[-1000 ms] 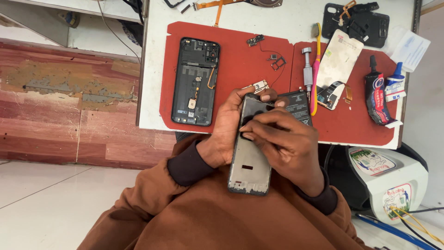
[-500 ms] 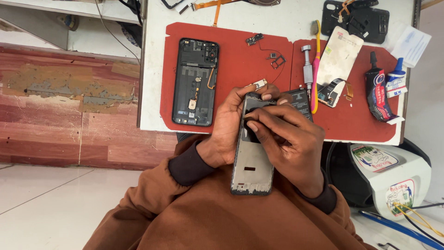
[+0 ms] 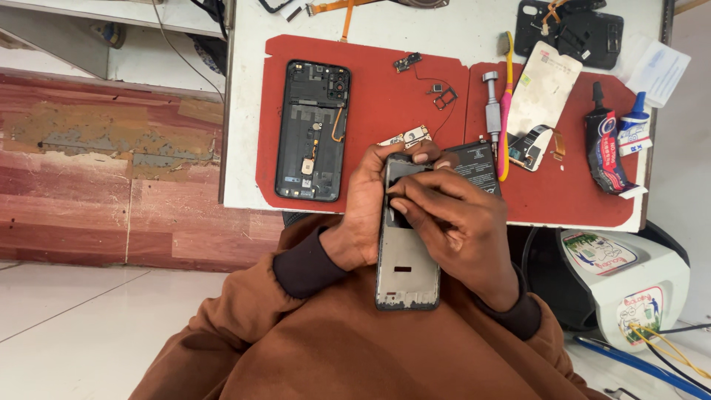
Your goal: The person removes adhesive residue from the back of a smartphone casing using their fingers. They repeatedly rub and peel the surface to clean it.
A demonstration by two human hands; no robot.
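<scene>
Opened phone (image 3: 312, 130) left of batt. (image 3: 475, 164)

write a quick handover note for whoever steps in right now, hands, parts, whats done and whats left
Left hand has a grip on the phone frame, held above the lap.
Right hand fingertips press into the frame's upper part.
Opened phone body lies on the red mat; the black battery lies on it behind the hands, the small circuit board beside it.
Done: phone taken apart.
Left: frame is bare, parts not refitted.
</scene>
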